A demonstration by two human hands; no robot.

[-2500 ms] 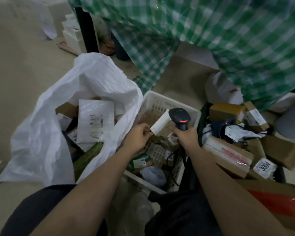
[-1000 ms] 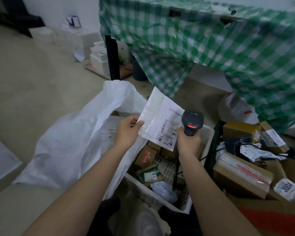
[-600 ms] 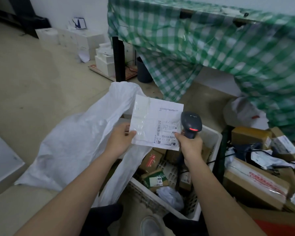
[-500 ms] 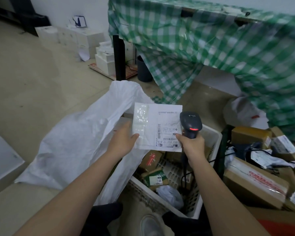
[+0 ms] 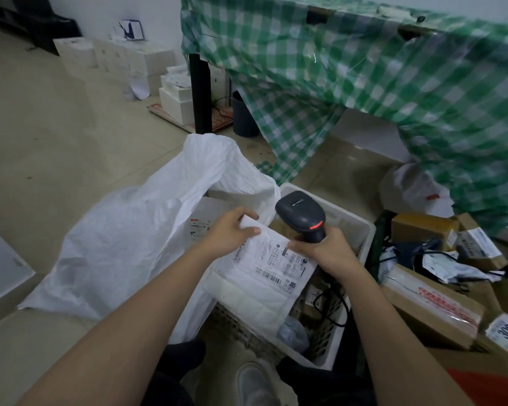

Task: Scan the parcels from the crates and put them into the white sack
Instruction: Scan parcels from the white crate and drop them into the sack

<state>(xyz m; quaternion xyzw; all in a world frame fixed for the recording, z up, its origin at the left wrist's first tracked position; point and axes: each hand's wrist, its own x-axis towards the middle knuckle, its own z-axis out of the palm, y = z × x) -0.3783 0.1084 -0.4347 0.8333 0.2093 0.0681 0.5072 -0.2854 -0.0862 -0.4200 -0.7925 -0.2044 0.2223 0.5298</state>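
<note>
White parcel (image 5: pixel 261 276) lowered from upright, left hand (image 5: pixel 232 234) pinching it, right hand (image 5: pixel 326 250) gripping scanner (image 5: pixel 301 215)

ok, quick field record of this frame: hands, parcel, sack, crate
left hand: pinches top corner of the parcel
right hand: grips the scanner, fingers touching the parcel edge
parcel: flat white mailer, label up, held over the crate
sack: white, mouth open, left of the crate, labelled parcel inside
crate: white, small parcels inside
scanner light: red, lit
</note>
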